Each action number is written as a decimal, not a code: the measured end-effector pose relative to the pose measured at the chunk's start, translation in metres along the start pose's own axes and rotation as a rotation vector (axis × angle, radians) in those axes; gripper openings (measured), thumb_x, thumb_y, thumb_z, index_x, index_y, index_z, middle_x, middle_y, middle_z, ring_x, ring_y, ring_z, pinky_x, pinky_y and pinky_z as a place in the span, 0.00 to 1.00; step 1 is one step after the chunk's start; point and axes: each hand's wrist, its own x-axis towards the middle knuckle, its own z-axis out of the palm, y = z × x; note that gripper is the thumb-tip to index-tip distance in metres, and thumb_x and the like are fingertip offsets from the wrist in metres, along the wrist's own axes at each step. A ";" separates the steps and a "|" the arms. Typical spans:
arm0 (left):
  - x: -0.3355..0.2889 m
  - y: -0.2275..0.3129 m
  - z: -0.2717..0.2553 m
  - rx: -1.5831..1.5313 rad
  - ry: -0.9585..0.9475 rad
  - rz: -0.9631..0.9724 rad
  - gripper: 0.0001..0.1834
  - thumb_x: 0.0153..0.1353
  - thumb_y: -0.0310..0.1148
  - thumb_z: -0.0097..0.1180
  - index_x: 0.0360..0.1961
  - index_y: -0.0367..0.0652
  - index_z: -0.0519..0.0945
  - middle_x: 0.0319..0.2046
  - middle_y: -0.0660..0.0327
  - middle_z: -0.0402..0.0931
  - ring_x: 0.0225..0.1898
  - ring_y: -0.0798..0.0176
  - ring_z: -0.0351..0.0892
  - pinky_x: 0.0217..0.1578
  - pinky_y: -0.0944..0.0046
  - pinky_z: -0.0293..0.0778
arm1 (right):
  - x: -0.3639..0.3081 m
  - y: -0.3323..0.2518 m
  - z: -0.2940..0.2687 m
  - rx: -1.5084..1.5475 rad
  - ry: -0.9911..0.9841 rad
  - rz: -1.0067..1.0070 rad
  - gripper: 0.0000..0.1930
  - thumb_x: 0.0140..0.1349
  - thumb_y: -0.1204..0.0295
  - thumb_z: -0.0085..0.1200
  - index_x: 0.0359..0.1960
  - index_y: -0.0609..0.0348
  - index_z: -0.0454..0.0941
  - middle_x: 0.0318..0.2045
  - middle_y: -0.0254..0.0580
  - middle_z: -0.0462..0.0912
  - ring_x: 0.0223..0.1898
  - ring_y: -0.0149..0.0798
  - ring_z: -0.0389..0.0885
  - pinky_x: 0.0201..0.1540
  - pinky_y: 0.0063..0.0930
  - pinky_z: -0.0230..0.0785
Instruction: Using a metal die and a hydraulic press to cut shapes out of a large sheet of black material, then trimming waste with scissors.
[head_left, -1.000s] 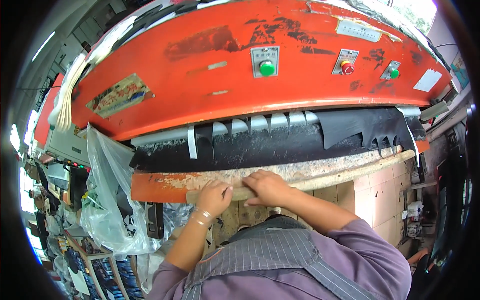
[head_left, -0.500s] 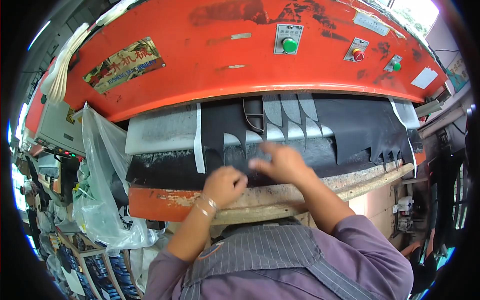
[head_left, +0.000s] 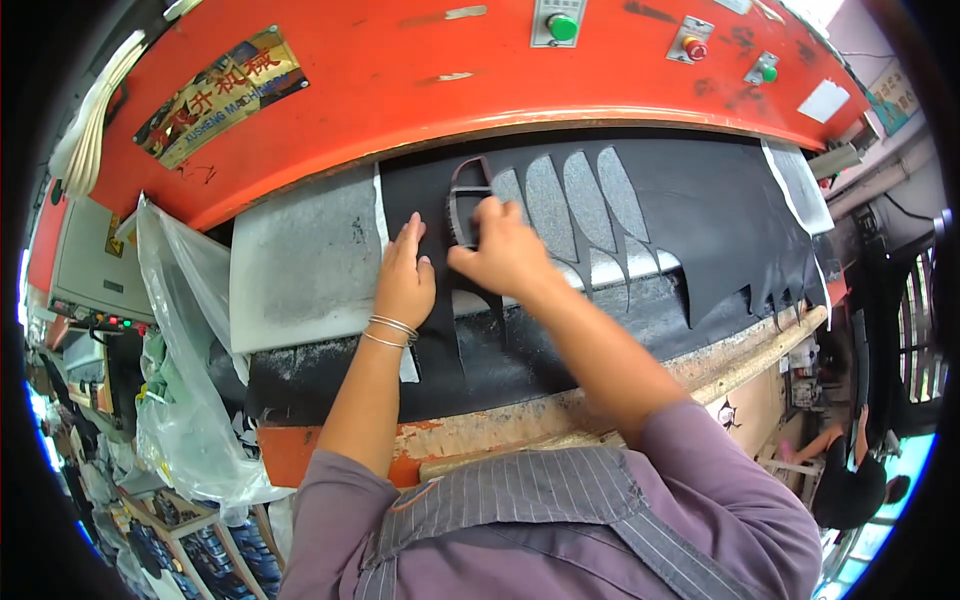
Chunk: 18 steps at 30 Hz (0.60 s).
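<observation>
Where red machinery (head_left: 375, 85) overhangs sheeting (head_left: 710, 210), left hand (head_left: 406, 275) lies flat, right hand (head_left: 505, 252) grips frame (head_left: 470, 189).

R hand (head_left: 503, 252) at curved frame (head_left: 472, 189), L hand (head_left: 405, 280), fingers straight, on blk sheet (head_left: 690, 200).

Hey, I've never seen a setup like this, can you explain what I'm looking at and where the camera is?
There's no robot: a person works bare-handed, seen from a camera worn on the head, looking down. Ahead stands a big red machine. Before it, a black sheet with long, pointed holes lies over a pale board. The left hand rests open at the sheet's left edge. The right hand, slightly blurred, has a narrow frame with a crossbar in its grip, on the sheet.
</observation>
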 end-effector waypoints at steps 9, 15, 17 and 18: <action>-0.007 0.000 0.014 0.038 0.012 0.072 0.41 0.53 0.22 0.41 0.70 0.36 0.46 0.62 0.58 0.68 0.65 0.53 0.63 0.68 0.47 0.46 | -0.045 0.062 0.037 -0.169 0.213 -0.387 0.46 0.47 0.52 0.64 0.62 0.70 0.60 0.51 0.60 0.75 0.54 0.51 0.72 0.59 0.40 0.59; 0.000 0.011 0.009 0.062 -0.059 0.025 0.39 0.52 0.21 0.40 0.69 0.36 0.52 0.62 0.57 0.69 0.66 0.56 0.62 0.68 0.48 0.45 | -0.042 0.067 0.043 -0.089 0.337 -0.484 0.37 0.44 0.56 0.64 0.52 0.73 0.71 0.51 0.55 0.77 0.54 0.47 0.74 0.59 0.42 0.59; 0.004 0.012 0.007 0.079 -0.072 0.021 0.38 0.52 0.21 0.41 0.68 0.36 0.52 0.61 0.56 0.70 0.66 0.56 0.62 0.68 0.48 0.44 | -0.037 0.066 0.041 -0.071 0.360 -0.509 0.37 0.44 0.56 0.64 0.52 0.73 0.72 0.50 0.55 0.77 0.54 0.47 0.75 0.59 0.43 0.60; 0.006 0.011 0.007 0.079 -0.070 0.021 0.38 0.52 0.22 0.40 0.68 0.36 0.53 0.61 0.56 0.69 0.66 0.56 0.62 0.68 0.48 0.45 | -0.035 0.066 0.041 -0.065 0.363 -0.512 0.36 0.44 0.56 0.64 0.51 0.73 0.72 0.50 0.56 0.77 0.54 0.47 0.75 0.59 0.44 0.60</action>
